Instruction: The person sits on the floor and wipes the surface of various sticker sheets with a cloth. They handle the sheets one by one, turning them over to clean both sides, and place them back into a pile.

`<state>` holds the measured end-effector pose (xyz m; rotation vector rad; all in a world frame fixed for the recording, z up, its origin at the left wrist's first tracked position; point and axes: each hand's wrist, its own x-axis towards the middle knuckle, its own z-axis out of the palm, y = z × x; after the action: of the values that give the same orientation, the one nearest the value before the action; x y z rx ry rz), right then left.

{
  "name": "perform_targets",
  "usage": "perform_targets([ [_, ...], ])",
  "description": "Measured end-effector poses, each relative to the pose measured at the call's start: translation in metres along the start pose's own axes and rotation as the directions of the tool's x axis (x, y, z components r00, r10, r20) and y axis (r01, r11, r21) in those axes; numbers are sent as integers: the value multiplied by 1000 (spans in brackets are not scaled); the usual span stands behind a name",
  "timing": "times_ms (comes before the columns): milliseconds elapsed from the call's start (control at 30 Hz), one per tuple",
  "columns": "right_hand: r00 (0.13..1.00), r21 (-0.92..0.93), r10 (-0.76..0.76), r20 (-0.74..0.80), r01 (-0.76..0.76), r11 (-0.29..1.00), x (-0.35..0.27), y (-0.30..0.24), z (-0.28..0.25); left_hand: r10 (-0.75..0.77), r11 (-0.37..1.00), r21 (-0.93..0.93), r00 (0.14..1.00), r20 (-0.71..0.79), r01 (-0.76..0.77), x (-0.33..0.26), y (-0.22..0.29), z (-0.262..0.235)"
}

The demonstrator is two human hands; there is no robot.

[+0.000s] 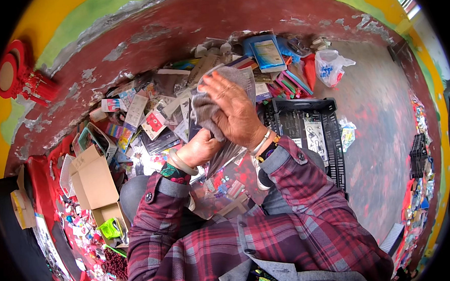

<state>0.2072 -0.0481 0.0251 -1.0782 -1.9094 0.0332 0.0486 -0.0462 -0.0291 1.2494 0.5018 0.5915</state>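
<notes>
My right hand point(237, 111) presses a grey cloth point(204, 110) against a transparent plastic-wrapped item point(246, 80) in front of me. Its fingers lie close together over the cloth. Just below and to the left, my left hand point(200, 149) is closed on the lower part of that item. A loose end of the plastic hangs beneath my hands. What lies inside the wrapping is mostly hidden by the cloth and my right hand.
A black plastic crate point(332, 130) with flat packages inside stands at my right knee. Piled packets and cards point(155, 124) lie along the wall. An opened cardboard box point(92, 180) is at left. Beyond the crate sits a white plastic bag point(329, 68).
</notes>
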Motion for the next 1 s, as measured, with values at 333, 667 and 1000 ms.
perform_targets([
  [333,764,613,645,9,-514,600,-6,55,-7,1,897,-442,998,-66,-30,-12,45,-1],
  [667,576,893,737,353,-443,-81,6,36,-39,-258,818,-555,959,-116,153,-8,36,-20],
  [1000,566,851,816,118,-481,210,-9,52,-22,-75,802,-597,996,-56,27,-1,39,-8],
])
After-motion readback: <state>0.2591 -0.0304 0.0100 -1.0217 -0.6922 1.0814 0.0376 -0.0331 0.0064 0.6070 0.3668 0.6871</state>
